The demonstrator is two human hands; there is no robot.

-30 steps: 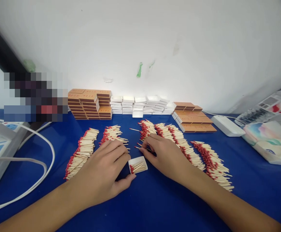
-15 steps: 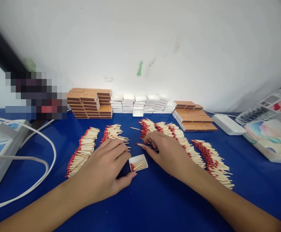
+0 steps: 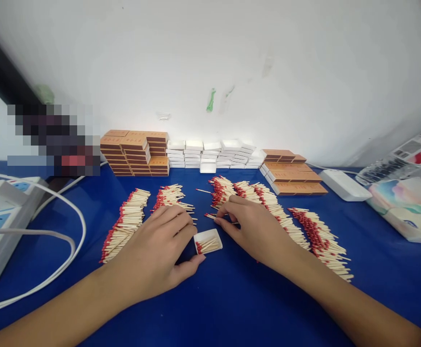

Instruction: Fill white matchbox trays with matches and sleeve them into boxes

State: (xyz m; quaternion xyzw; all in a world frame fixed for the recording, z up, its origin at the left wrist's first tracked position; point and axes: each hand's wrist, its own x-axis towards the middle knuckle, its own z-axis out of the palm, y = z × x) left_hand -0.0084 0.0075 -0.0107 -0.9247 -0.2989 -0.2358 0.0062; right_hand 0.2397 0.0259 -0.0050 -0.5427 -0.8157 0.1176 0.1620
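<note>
we find matches (image 3: 209, 215) partly hidden by right hand (image 3: 251, 222); power strip (image 3: 11, 208) cut by left edge; print on matchboxes (image 3: 135, 140) too small.

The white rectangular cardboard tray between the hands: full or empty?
Neither; partly filled. Red-tipped wooden matches lie in the white tray, whose bare bottom shows behind them.
</note>
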